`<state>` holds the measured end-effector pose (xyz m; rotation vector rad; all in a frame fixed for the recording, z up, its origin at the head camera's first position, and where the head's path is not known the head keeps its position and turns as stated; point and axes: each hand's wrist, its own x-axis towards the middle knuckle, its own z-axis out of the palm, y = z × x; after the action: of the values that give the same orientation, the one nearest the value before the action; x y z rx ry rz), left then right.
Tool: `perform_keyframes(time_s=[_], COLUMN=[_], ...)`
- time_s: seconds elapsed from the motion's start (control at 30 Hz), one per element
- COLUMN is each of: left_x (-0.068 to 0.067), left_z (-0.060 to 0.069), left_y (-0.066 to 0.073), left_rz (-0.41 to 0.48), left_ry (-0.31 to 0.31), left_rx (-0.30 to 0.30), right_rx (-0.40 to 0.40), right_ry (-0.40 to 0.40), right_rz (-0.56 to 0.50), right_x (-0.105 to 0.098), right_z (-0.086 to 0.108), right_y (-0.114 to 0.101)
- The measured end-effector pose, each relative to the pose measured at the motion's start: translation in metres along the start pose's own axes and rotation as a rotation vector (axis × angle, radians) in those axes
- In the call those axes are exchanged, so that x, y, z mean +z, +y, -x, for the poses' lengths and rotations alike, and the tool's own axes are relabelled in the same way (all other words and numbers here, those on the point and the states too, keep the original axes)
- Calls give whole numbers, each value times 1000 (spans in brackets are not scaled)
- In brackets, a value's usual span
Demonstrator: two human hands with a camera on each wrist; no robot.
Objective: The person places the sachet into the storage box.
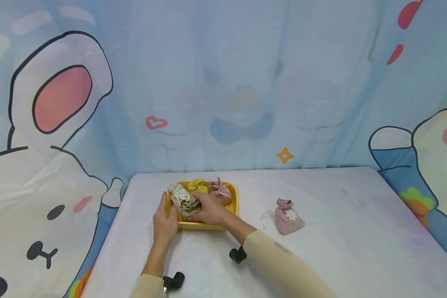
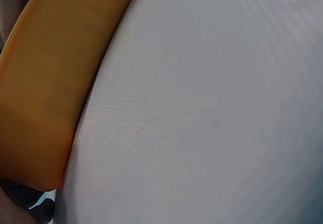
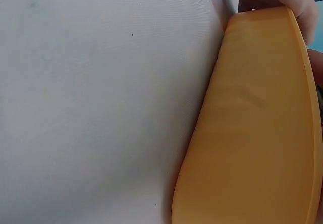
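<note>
Right hand (image 1: pixel 213 210): fingers pinch rounded olive-green cloth pouch (image 1: pixel 191 206) inside yellow rectangular plastic tray (image 1: pixel 203 226)
Left hand (image 1: pixel 165 224) grips the tray's left end, apparently to steady it; pink sack-shaped cloth pouch with white flower (image 1: pixel 287 222) lies right of the tray

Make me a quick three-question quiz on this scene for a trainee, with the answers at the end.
1. Fill in: One ____ pouch lies on the table, outside the yellow tray.
2. Which colour of pouch is the right hand holding? A) yellow B) green C) white
3. True or false: The left hand grips the tray's left end.

Key: 1. pink. 2. B, the green pouch. 3. True.
</note>
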<state>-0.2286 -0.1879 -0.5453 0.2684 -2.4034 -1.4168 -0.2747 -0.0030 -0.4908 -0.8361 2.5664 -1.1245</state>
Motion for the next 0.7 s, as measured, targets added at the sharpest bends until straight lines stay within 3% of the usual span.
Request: perform_keyframes(time_s=[0.5, 0.7], left_x=[-1, -1], left_z=[0, 0], left_y=[2, 1], left_rz=[10, 10], left_ry=[-3, -10], left_rx=[-1, -3], right_rx=[1, -24], right_ry=[-12, 25], right_rz=[49, 58], right_x=[5, 4], right_z=[-4, -2], right_y=[-1, 0])
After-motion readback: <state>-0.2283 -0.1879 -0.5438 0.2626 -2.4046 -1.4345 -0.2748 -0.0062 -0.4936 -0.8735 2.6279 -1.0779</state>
